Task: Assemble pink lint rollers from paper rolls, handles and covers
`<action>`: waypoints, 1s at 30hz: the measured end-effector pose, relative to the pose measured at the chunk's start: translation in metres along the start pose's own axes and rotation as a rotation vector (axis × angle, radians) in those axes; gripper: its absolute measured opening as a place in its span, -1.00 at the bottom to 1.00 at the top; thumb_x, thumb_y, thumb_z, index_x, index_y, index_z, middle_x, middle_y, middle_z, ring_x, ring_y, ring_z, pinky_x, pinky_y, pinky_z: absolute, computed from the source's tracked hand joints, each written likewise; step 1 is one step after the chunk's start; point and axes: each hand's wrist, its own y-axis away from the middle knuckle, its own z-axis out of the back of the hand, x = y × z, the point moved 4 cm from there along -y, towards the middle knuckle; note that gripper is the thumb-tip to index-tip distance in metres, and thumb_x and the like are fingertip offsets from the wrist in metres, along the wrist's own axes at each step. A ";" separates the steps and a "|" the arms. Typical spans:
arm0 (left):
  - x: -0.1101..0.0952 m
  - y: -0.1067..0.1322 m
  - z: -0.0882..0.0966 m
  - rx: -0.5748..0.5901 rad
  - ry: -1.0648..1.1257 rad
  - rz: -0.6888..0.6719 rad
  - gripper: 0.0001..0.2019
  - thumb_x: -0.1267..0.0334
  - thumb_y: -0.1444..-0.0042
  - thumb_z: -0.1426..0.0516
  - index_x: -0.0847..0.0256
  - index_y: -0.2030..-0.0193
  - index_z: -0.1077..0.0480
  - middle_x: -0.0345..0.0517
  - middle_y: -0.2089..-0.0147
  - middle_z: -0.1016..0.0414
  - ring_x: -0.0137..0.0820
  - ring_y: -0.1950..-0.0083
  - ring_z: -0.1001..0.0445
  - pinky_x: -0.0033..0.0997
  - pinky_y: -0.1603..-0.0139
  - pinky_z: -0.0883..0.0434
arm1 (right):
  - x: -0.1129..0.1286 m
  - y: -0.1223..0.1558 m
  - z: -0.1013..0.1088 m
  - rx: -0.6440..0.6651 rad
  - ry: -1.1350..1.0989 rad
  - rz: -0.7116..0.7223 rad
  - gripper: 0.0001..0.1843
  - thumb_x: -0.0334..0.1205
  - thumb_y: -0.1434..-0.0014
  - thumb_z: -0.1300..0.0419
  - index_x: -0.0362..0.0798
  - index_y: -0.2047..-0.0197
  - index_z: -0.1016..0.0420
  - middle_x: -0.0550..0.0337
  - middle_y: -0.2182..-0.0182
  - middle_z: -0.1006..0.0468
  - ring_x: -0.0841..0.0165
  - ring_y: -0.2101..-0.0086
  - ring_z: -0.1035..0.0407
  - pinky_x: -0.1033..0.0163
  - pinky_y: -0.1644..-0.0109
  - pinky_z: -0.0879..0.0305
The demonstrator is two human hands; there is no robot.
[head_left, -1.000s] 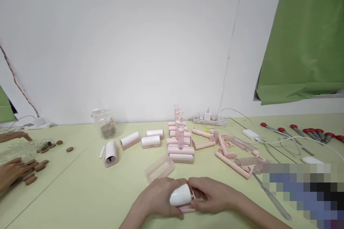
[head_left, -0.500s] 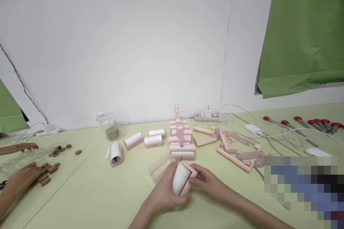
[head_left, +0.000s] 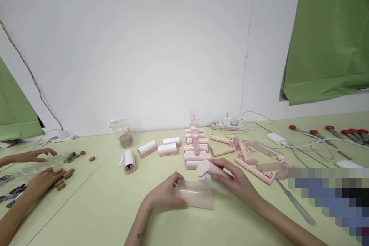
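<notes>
In the head view, my left hand [head_left: 165, 193] grips the left end of a clear pinkish plastic cover [head_left: 197, 195] low over the table. My right hand [head_left: 238, 180] is closed around a pink-and-white rounded case [head_left: 208, 170], tilted with its pink end toward the left. This case overlaps the far right corner of the cover; whether they touch I cannot tell. Just beyond, a row of pink cylindrical pieces [head_left: 196, 157] lies with clear heart-topped parts [head_left: 196, 144] standing along it.
White-and-pink cases [head_left: 168, 149] lie left of the row. Pink L-shaped parts [head_left: 221, 150], a screwdriver [head_left: 300, 205] and a power strip [head_left: 229, 126] are to the right. At far left, another person's hands [head_left: 43, 180] handle brown discs [head_left: 60, 185] and clear plastic.
My left hand has left the case and taken hold of the clear cover, now turned and nearer me. My right hand has carried the case rightward and tilted it.
</notes>
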 end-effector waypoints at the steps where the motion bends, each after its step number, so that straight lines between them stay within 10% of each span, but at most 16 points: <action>1: -0.004 -0.005 -0.010 -0.007 0.038 -0.030 -0.49 0.17 0.26 -0.22 0.15 0.12 -0.19 -0.19 0.16 -0.26 -0.36 0.18 -0.27 -0.46 0.23 -0.25 | 0.008 -0.001 -0.001 0.031 0.050 0.059 -0.67 -0.03 -0.05 -0.12 0.06 0.12 -0.38 0.16 0.17 -0.45 0.27 0.16 -0.31 0.25 0.13 -0.26; 12: -0.003 -0.024 -0.039 -0.039 0.277 -0.198 -0.45 0.22 0.25 -0.25 0.20 0.08 -0.17 -0.16 0.12 -0.29 -0.31 0.11 -0.26 -0.38 0.13 -0.23 | 0.012 -0.006 -0.044 0.359 0.586 0.237 -0.68 -0.08 -0.09 -0.09 0.11 0.07 -0.40 0.17 0.39 -0.44 0.31 0.34 -0.32 0.27 0.33 -0.22; 17: -0.005 -0.022 -0.038 -0.028 0.343 -0.242 -0.51 0.27 0.19 -0.22 0.19 0.09 -0.15 -0.16 0.15 -0.30 -0.34 0.13 -0.28 -0.38 0.14 -0.26 | 0.014 0.010 -0.048 0.351 0.535 0.255 -0.59 -0.09 -0.14 -0.02 0.20 -0.09 -0.21 0.09 0.08 -0.32 0.24 0.13 -0.24 0.16 0.13 -0.24; 24: 0.010 -0.030 -0.037 -0.181 0.267 -0.141 -0.43 0.21 0.15 -0.18 0.17 -0.02 -0.06 -0.09 0.09 -0.24 -0.39 0.19 -0.23 -0.39 0.11 -0.21 | -0.024 -0.036 0.016 -0.016 0.566 0.043 -0.67 -0.14 -0.18 0.10 0.01 0.06 -0.34 0.09 0.14 -0.35 0.31 0.10 -0.25 0.25 0.07 -0.22; 30: 0.007 -0.030 -0.035 -0.148 0.259 -0.158 -0.52 0.20 0.15 -0.18 0.19 0.08 -0.12 -0.11 0.14 -0.26 -0.40 0.21 -0.20 -0.40 0.13 -0.20 | -0.071 -0.093 0.089 0.013 0.877 -0.250 -0.77 -0.29 -0.13 0.01 -0.09 0.18 -0.40 0.07 0.20 -0.42 0.32 0.21 -0.32 0.23 0.14 -0.22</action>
